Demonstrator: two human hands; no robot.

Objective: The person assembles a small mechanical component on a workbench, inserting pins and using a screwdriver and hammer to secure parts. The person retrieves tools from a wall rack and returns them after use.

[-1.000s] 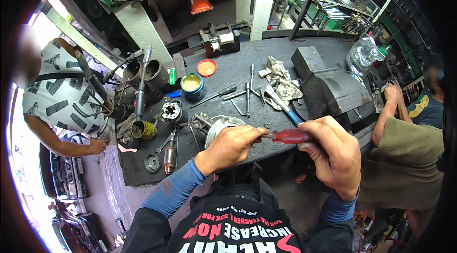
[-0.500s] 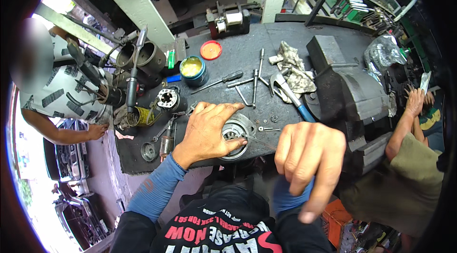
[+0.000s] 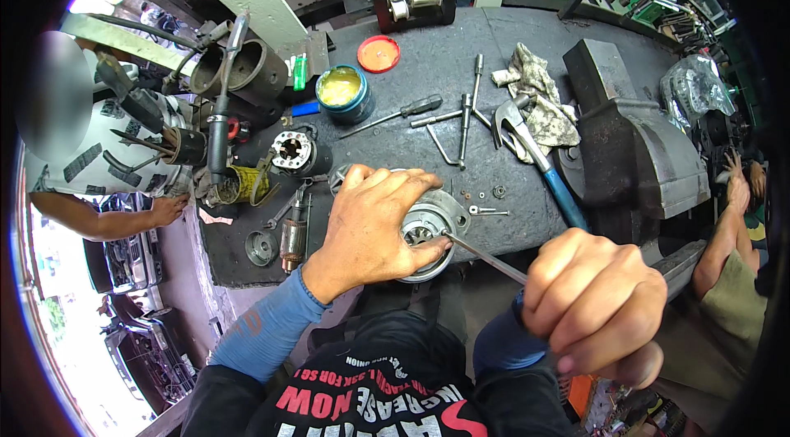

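My left hand is closed around the left side of a round grey metal housing at the bench's near edge, thumb across its front. Inside the housing's ringed opening sits a small toothed gear, partly covered by the thumb. My right hand makes a fist round a screwdriver; its straight metal shaft points left and its tip meets the ring beside my left thumb. The fist hides the handle. A small ratchet-like metal piece and several tiny nuts lie just beyond the housing.
Left of my hands are an armature, a motor body and a blue grease tub. Behind lie another screwdriver and a T-handle wrench. A hammer, rag and large vise stand right. People are on both sides.
My right fist has moved right and turned, the screwdriver shaft now showing more clearly with its tip at the ring. My left hand keeps its hold on the housing. The view has shifted slightly.
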